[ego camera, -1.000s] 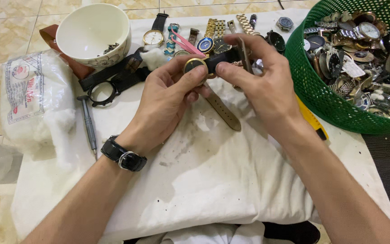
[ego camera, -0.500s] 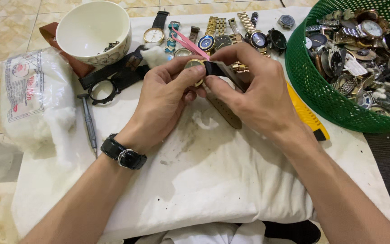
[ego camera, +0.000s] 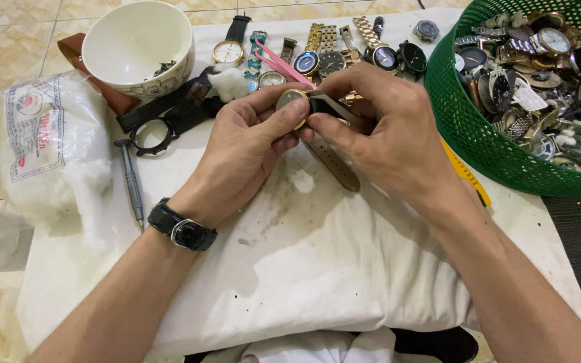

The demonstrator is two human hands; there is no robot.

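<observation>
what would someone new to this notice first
Both hands, left hand and right hand, pinch a gold watch with a dark strap at centre. A green basket heaped with watches sits at right, a white bowl top left.

Watch [ego camera: 293, 102] face mostly behind thumb, green basket [ego camera: 469, 128] cut by right edge, bowl [ego camera: 137, 42] specks unreadable.

a white bowl [ego camera: 136, 44] and screwdriver [ego camera: 131, 181] lie left of me, a green basket [ego camera: 479, 141] of watches right.
</observation>
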